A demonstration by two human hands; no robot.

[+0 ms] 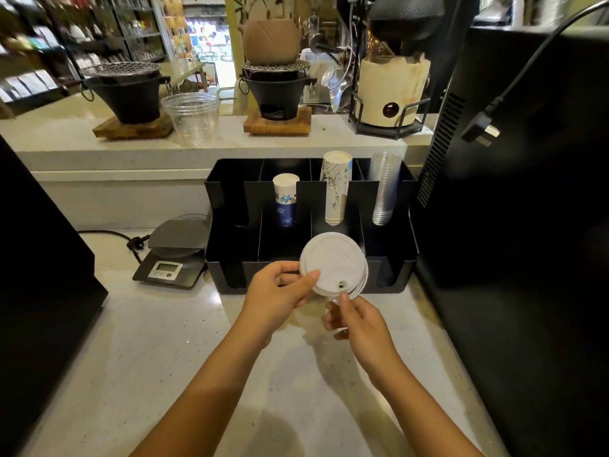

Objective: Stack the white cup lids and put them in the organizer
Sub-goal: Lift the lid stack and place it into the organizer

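A small stack of white cup lids (333, 262) is held tilted toward me, just in front of the black organizer (230, 268). My left hand (280, 293) grips the stack's left rim, thumb on top. My right hand (354, 319) pinches the lower edge from below, fingertips on the rim. The lids hover over the organizer's front wall, near its second front slot from the right. How many lids are in the stack cannot be told.
The organizer's back slots hold a blue-patterned paper cup stack (286, 199), a taller white paper cup stack (336, 188) and clear plastic cups (384, 189). A digital scale (174, 258) sits left of it. Black machines (514, 225) flank the counter.
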